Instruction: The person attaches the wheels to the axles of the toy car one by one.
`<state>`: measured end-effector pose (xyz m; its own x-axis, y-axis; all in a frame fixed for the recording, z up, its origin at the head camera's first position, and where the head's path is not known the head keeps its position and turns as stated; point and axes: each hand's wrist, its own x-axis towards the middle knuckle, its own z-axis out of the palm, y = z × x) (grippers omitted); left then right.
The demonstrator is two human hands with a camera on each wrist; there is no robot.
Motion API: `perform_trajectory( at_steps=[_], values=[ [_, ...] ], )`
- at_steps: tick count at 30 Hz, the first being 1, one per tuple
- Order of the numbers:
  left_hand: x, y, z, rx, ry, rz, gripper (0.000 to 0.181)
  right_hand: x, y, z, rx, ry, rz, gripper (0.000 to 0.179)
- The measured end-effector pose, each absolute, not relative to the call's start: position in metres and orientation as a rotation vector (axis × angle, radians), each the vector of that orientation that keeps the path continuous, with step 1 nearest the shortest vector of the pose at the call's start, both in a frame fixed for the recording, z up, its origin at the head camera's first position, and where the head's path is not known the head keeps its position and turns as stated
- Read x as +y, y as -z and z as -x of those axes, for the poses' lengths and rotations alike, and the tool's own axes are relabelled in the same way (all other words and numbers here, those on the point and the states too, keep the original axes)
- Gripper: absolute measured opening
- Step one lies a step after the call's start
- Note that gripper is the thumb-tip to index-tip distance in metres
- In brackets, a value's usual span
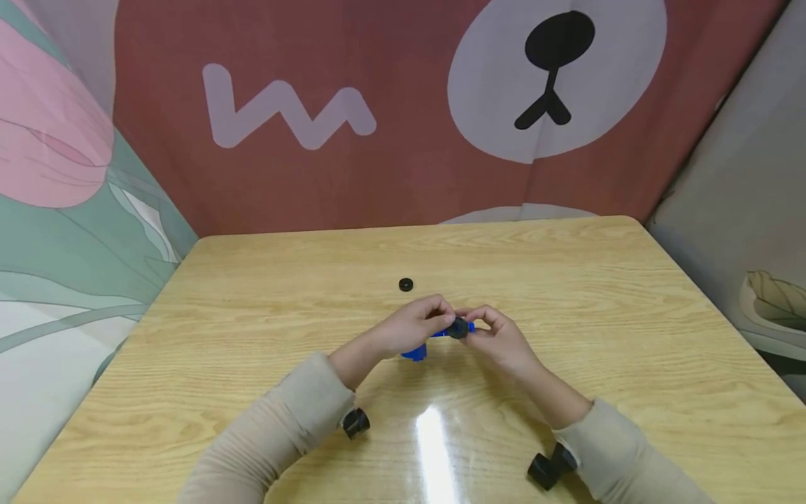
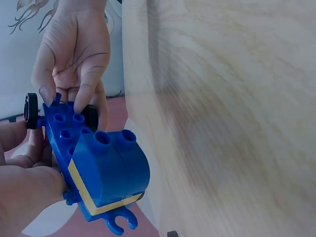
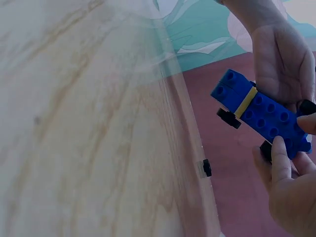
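A blue studded toy car (image 2: 60, 140) with a rounded block and a yellow strip at one end is held just above the table. My left hand (image 1: 415, 326) pinches a black toy wheel (image 1: 457, 327) at the car's side. From the opposite side, my right hand (image 1: 504, 341) grips the end of the car, thumb and fingers on its body. Another black wheel (image 3: 266, 150) sits beside the right fingers, and a third wheel (image 3: 228, 118) is near the yellow strip. In the left wrist view, a bare blue peg (image 2: 72, 197) sticks out near the hook (image 2: 121, 220).
One loose black wheel (image 1: 406, 284) lies on the wooden table (image 1: 283, 280), beyond the hands. A printed cloth (image 1: 403, 182) hangs behind the table's far edge. Black wrist devices (image 1: 356, 423) show at both cuffs.
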<state>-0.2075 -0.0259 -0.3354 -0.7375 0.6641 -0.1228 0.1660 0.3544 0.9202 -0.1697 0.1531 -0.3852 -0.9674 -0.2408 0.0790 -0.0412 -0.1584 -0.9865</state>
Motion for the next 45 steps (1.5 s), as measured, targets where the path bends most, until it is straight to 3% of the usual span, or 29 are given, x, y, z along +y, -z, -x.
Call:
perform_trajectory(
  at_steps=[13, 19, 27, 34, 45],
  values=[
    [-0.023, 0.330, 0.205, 2.147, -1.419, -0.747, 0.013, 0.153, 0.380, 0.168, 2.113, 2.249, 0.336, 0.014],
    [-0.023, 0.328, 0.205, 2.174, -1.402, -0.724, 0.011, 0.156, 0.380, 0.168, 2.049, 2.199, 0.422, 0.029],
    [-0.022, 0.324, 0.203, 2.194, -1.389, -0.719, 0.012, 0.160, 0.377, 0.169, 2.214, 2.002, 0.367, 0.026],
    [-0.019, 0.320, 0.203, 2.252, -1.328, -0.747, 0.010, 0.162, 0.385, 0.173, 1.838, 2.262, 0.557, 0.013],
    [-0.018, 0.323, 0.206, 2.315, -1.269, -0.737, 0.010, 0.162, 0.383, 0.171, 1.437, 2.416, 0.705, 0.020]
  ],
)
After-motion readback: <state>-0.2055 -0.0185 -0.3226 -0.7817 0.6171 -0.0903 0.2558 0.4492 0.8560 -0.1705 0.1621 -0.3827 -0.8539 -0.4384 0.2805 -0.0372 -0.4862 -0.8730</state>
